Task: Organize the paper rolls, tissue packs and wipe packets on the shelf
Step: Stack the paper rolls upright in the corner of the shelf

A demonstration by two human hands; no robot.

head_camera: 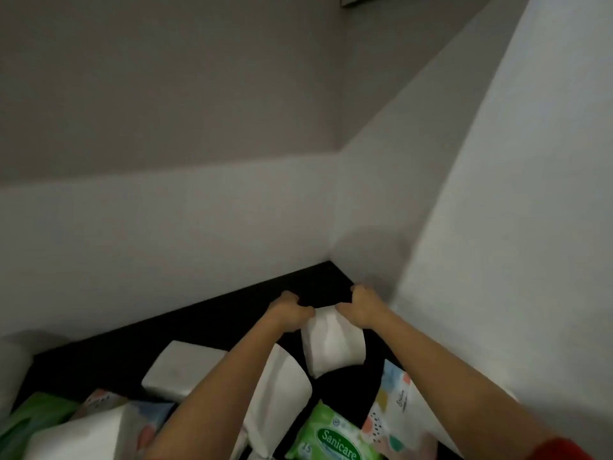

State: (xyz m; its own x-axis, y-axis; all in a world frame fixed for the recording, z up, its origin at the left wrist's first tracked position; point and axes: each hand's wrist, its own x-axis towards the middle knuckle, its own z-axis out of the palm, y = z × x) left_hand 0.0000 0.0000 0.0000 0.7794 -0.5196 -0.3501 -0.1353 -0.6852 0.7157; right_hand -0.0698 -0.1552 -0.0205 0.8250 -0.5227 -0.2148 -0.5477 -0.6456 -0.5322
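Note:
Both my hands grip the far end of a white tissue pack (333,343) near the back right corner of the black shelf (232,313). My left hand (288,310) holds its left top corner, my right hand (363,308) its right top corner. Another white pack (282,393) leans under my left forearm. A white pack (180,370) lies flat to the left. A green Sanicare wipe packet (331,439) sits at the front. A patterned tissue pack (394,410) lies under my right forearm.
White walls close the shelf at the back (166,244) and on the right (497,260). At the front left lie a large white pack (83,436), a green packet (33,416) and a patterned pack (102,401). A white roll (10,366) stands at the far left.

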